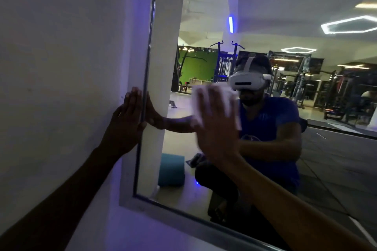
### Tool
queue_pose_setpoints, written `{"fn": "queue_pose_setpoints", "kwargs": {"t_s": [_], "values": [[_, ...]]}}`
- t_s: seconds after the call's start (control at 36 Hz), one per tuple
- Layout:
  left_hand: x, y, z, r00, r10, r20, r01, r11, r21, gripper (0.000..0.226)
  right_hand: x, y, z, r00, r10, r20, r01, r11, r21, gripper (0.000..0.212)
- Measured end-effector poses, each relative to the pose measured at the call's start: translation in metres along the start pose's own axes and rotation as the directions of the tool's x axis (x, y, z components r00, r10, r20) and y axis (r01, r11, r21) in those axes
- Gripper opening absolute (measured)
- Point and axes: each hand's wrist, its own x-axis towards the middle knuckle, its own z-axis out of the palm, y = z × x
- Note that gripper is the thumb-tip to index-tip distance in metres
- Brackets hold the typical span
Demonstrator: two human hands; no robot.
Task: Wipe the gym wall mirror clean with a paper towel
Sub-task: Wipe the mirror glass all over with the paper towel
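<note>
The wall mirror (265,16) fills the right of the head view, its metal frame (145,91) running down the middle. My right hand (216,126) lies flat against the glass, fingers spread, pressing a white paper towel (212,96) onto it; both look motion-blurred. My left hand (127,126) rests flat and empty on the white wall (61,57), fingertips at the frame's left edge. The glass reflects a crouching person in a headset and both arms.
The mirror's bottom frame edge (204,222) slants down to the right. Reflected in the glass are a teal block (171,171) on the floor, gym machines, a green wall and hexagonal ceiling lights.
</note>
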Motion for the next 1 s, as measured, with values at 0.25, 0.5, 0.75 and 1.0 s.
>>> {"fn": "queue_pose_setpoints", "kwargs": {"t_s": [0.25, 0.5, 0.75, 1.0], "values": [[0.003, 0.008, 0.005, 0.998, -0.069, 0.015, 0.069, 0.997, -0.036, 0.099, -0.01, -0.007, 0.001, 0.926, 0.366, -0.09, -0.365, 0.93, 0.028, 0.083], [0.0, 0.008, -0.007, 1.0, -0.027, 0.004, 0.027, 0.999, 0.04, 0.086, 0.012, -0.025, -0.001, 0.994, -0.097, 0.04, 0.096, 0.995, 0.024, 0.077], [-0.001, 0.005, 0.007, 0.999, -0.027, -0.02, 0.028, 0.998, 0.064, 0.09, -0.034, 0.001, 0.008, 0.986, 0.165, -0.007, -0.166, 0.985, -0.054, 0.086], [-0.005, -0.002, 0.0, 0.999, -0.027, -0.024, 0.03, 0.991, 0.134, 0.088, -0.019, -0.016, 0.01, 0.981, -0.185, 0.057, 0.182, 0.982, 0.049, 0.082]]}}
